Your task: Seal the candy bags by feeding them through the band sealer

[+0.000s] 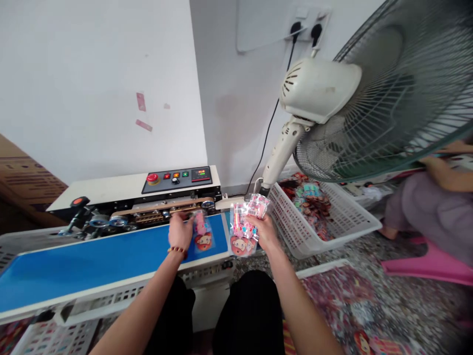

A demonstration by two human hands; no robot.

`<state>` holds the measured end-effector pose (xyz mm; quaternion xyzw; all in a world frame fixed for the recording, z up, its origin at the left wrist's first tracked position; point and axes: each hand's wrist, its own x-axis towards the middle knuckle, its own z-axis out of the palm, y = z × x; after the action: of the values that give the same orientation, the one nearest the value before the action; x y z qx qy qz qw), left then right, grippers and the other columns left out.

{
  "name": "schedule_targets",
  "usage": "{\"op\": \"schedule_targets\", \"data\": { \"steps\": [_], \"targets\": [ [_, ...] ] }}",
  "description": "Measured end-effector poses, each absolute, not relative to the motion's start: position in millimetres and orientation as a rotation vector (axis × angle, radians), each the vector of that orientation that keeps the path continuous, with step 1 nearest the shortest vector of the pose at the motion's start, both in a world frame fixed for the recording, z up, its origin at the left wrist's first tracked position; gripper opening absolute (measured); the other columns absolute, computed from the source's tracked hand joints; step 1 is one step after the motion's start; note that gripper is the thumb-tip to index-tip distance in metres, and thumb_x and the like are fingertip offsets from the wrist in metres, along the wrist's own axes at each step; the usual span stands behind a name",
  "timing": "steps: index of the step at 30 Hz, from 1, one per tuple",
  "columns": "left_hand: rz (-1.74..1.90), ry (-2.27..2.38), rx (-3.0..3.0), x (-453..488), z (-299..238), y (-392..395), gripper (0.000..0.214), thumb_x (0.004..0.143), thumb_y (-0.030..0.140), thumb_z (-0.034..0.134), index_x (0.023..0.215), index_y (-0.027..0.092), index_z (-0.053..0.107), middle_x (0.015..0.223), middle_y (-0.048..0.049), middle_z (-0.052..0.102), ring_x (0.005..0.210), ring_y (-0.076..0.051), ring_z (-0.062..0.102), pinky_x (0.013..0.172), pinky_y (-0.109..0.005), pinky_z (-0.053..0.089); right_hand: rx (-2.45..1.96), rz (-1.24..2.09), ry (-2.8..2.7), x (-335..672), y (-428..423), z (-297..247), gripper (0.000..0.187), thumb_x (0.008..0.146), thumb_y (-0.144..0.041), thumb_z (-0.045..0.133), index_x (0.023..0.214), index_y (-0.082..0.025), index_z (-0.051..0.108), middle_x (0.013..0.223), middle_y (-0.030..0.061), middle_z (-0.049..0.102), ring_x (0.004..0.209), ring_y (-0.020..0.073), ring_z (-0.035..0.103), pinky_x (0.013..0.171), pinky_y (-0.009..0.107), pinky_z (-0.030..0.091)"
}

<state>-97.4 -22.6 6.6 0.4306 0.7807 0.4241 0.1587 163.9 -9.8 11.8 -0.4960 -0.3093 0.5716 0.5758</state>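
My left hand (180, 231), with a beaded bracelet at the wrist, is closed at the upper left edge of a clear plastic packet (202, 235). The packet shows pink pieces above a cartoon face with red hair and lies over the right end of the blue conveyor belt (144, 249). Just right of the belt, my right hand (263, 229) grips several similar packets (242, 236), fanned and overlapping. Behind my left hand runs the sealing machine (135, 195), with its rollers and a brown band along the belt's far edge.
A control panel (177, 178) with a red button tops the machine. A large fan (321, 91) leans over the right side. White baskets (347, 231) of packets stand on the floor, near a pink stool (428, 261) and a seated person (432, 212). A cardboard box (27, 180) is at left.
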Motion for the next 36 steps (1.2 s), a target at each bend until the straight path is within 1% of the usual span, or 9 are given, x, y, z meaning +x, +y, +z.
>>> {"op": "schedule_targets", "data": {
  "steps": [3, 8, 11, 15, 21, 25, 29, 33, 36],
  "targets": [
    [1.320, 2.187, 1.486, -82.2, 9.7, -40.9, 0.034, 0.082, 0.036, 0.067, 0.111, 0.018, 0.068, 0.118, -0.0174, 0.065, 0.109, -0.032, 0.062, 0.099, -0.049, 0.050, -1.134, 1.396, -0.706, 157.7, -8.4, 13.2, 0.033, 0.050, -0.030, 0.089, 0.077, -0.019, 0.074, 0.072, 0.0042, 0.076, 0.065, 0.0240, 0.068, 0.067, 0.036, 0.053],
    [1.121, 1.469, 1.425, -27.3, 17.5, -26.6, 0.028, 0.085, 0.043, 0.062, 0.091, 0.018, 0.074, 0.088, -0.0083, 0.071, 0.076, -0.022, 0.063, 0.076, -0.034, 0.053, -1.083, 1.492, -0.786, 158.4, -10.9, 16.4, 0.038, 0.049, -0.038, 0.092, 0.077, -0.020, 0.074, 0.070, 0.0030, 0.076, 0.064, 0.0248, 0.070, 0.067, 0.037, 0.057],
    [1.149, 1.278, 1.356, -17.0, 30.7, -21.1, 0.031, 0.083, 0.047, 0.066, 0.079, 0.018, 0.076, 0.080, -0.0076, 0.071, 0.075, -0.022, 0.063, 0.074, -0.033, 0.053, -1.050, 1.474, -0.847, 166.8, -13.0, 18.7, 0.036, 0.052, -0.039, 0.092, 0.077, -0.020, 0.076, 0.073, 0.0032, 0.077, 0.064, 0.0233, 0.069, 0.068, 0.036, 0.057],
    [1.401, 1.281, 1.619, -22.6, 50.6, -33.5, 0.024, 0.088, 0.042, 0.064, 0.088, 0.024, 0.081, 0.096, -0.0085, 0.073, 0.095, -0.024, 0.065, 0.090, -0.035, 0.052, -1.060, 1.456, -0.854, 177.8, -13.0, 17.7, 0.033, 0.054, -0.039, 0.091, 0.078, -0.020, 0.078, 0.079, 0.0054, 0.078, 0.071, 0.0241, 0.071, 0.069, 0.035, 0.057],
    [1.436, 1.263, 1.551, -20.7, 56.0, -32.2, 0.025, 0.087, 0.043, 0.065, 0.084, 0.023, 0.080, 0.090, -0.0080, 0.072, 0.089, -0.023, 0.063, 0.084, -0.034, 0.051, -1.080, 1.408, -0.750, 176.7, -11.2, 11.7, 0.032, 0.053, -0.038, 0.091, 0.076, -0.020, 0.077, 0.078, 0.0060, 0.078, 0.074, 0.0265, 0.073, 0.067, 0.036, 0.056],
    [1.429, 1.250, 1.284, -18.7, 50.7, -16.9, 0.031, 0.077, 0.050, 0.071, 0.081, 0.019, 0.078, 0.080, -0.0068, 0.070, 0.073, -0.019, 0.059, 0.066, -0.029, 0.049, -1.085, 1.362, -0.708, 179.4, -12.1, 13.6, 0.028, 0.054, -0.037, 0.090, 0.076, -0.023, 0.078, 0.080, 0.0047, 0.078, 0.081, 0.0297, 0.075, 0.068, 0.037, 0.057],
    [1.206, 1.275, 1.028, -16.3, 40.6, 2.9, 0.038, 0.067, 0.051, 0.078, 0.077, 0.014, 0.075, 0.074, -0.0078, 0.069, 0.060, -0.015, 0.056, 0.048, -0.023, 0.037, -1.099, 1.338, -0.704, 184.0, -13.5, 15.1, 0.027, 0.054, -0.038, 0.089, 0.075, -0.026, 0.078, 0.082, 0.0047, 0.079, 0.086, 0.0334, 0.076, 0.070, 0.040, 0.058],
    [0.951, 1.533, 0.890, -20.4, 27.1, 20.2, 0.028, 0.069, 0.039, 0.077, 0.073, 0.013, 0.069, 0.070, -0.0082, 0.068, 0.052, -0.013, 0.055, 0.042, -0.020, 0.028, -1.131, 1.342, -0.722, 184.7, -15.7, 14.2, 0.028, 0.055, -0.039, 0.088, 0.077, -0.025, 0.079, 0.081, 0.0052, 0.080, 0.083, 0.0333, 0.076, 0.070, 0.040, 0.058],
    [0.837, 1.681, 0.891, -30.7, 20.5, 25.4, 0.017, 0.073, 0.028, 0.072, 0.077, 0.012, 0.069, 0.078, -0.0105, 0.072, 0.050, -0.012, 0.056, 0.042, -0.021, 0.027, -1.130, 1.360, -0.745, 181.9, -17.3, 14.7, 0.029, 0.055, -0.038, 0.089, 0.079, -0.024, 0.079, 0.083, 0.0059, 0.080, 0.085, 0.0334, 0.076, 0.071, 0.039, 0.058]
  ]
}}
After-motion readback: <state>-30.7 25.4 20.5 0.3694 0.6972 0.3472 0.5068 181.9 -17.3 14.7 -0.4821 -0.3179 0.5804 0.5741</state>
